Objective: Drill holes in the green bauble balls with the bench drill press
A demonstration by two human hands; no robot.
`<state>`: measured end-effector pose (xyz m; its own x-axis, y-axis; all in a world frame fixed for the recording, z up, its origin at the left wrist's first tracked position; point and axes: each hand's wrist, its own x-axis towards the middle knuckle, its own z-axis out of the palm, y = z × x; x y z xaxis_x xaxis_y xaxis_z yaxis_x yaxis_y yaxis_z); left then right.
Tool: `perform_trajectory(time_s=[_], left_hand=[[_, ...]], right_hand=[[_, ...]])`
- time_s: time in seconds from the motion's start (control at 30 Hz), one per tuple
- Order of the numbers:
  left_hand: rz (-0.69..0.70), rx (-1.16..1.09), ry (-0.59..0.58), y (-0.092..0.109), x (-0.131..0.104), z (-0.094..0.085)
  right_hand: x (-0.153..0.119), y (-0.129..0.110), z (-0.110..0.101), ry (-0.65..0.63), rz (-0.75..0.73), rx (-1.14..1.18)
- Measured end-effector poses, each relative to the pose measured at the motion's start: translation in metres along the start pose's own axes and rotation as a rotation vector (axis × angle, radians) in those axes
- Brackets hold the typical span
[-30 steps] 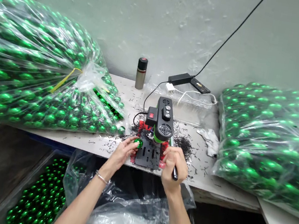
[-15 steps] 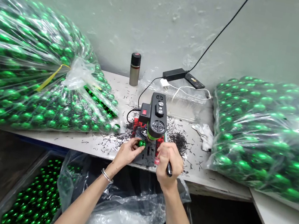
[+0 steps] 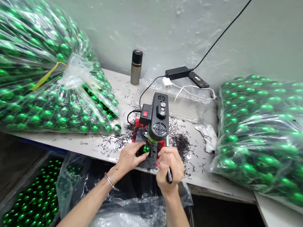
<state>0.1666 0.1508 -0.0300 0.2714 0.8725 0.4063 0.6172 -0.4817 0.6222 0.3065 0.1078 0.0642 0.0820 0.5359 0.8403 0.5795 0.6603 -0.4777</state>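
Observation:
A shiny green ball point(image 3: 146, 149) is pinched between the thumb and fingers of my left hand point(image 3: 130, 157), low at the front of a small black machine point(image 3: 161, 117). The machine has a round vented head, silver buttons and a red switch, and it stands on a black slotted base plate point(image 3: 149, 163). My right hand point(image 3: 171, 165) is wrapped round a screwdriver-like rod with a black handle point(image 3: 169, 176), just right of the base. The rod's upper end runs up beside the machine head. Red material point(image 3: 137, 126) shows under the machine.
Big clear bags of green balls lie left point(image 3: 24, 82) and right point(image 3: 273, 140). Black shavings point(image 3: 179, 143) litter the white table point(image 3: 100, 144). Behind are a bottle point(image 3: 136, 68), a power adapter point(image 3: 177, 72) and a clear plastic tray point(image 3: 186, 111). More green balls point(image 3: 36, 199) fill a container below.
My left hand has shifted slightly right with the green ball, bringing it closer beneath the machine head. My right hand stays on the handle, nearly unmoved. The view has shifted a little.

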Motion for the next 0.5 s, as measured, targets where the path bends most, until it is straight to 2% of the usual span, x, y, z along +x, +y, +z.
perform_trajectory(time_s=[0.13,0.27,0.4,0.5], left_hand=[[0.050,0.047,0.080,0.000,0.001,0.008],[0.046,0.038,0.089,-0.003,0.001,0.012],[0.050,0.017,0.090,-0.005,0.000,0.013],[0.059,0.006,0.096,-0.005,0.000,0.013]], right_hand=[[-0.003,0.001,0.000,-0.017,0.004,-0.026],[-0.015,0.009,0.002,-0.017,-0.015,-0.039],[-0.031,0.024,0.007,-0.024,-0.118,-0.075],[-0.041,0.033,0.014,0.040,-0.155,-0.082]])
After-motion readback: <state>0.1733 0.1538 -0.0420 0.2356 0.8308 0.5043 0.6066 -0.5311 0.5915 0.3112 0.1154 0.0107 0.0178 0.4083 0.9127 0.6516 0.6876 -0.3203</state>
